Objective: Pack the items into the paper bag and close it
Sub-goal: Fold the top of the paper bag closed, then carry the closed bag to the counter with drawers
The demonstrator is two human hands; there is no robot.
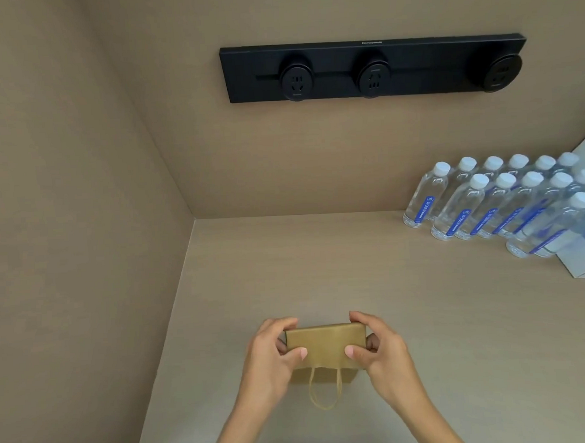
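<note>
The beige tabletop (pixel 391 317) carries water bottles (pixel 507 206) at right of frame. The brown paper bag (pixel 324 343) stands at lower centre, top folded over, twine handle (pixel 325 390) hanging toward the viewer. Left hand (pixel 274 354) and right hand (pixel 379 347) each grip one end of the fold, thumbs pressing its front.

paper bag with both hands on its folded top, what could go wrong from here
1. The left hand and right hand pinch only the ends of the small brown paper bag, so the fold's middle may spring open.
2. The twisted paper handle loop hangs loose in front and might catch.
</note>
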